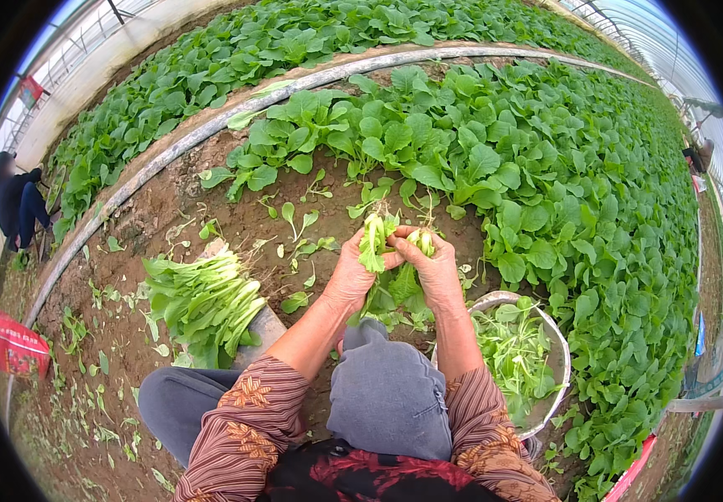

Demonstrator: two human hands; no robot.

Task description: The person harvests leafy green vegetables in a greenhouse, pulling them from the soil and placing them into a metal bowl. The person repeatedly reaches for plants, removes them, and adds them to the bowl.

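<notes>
Both hands are raised together in front of my knee, each around leafy green seedlings pulled with their roots. My left hand [353, 270] grips a small bunch of greens [372, 241], pale stems and roots upward, leaves hanging below. In my right hand [432, 267] is a second bunch of greens [423, 241], thin roots sticking up. The fingertips of the two hands meet between the bunches. To the left, a neat pile of greens [211, 301] lies on a flat grey board [263, 336], stems towards the right. Beside my right forearm stands a round basin [563, 357] holding loose leaves [518, 351].
A dense bed of leafy greens [524, 176] grows ahead and to the right. A pale hose [211, 125] curves across the soil [123, 251]. Torn leaves litter the ground at left. One person [16, 197] sits at far left, another [700, 157] at far right.
</notes>
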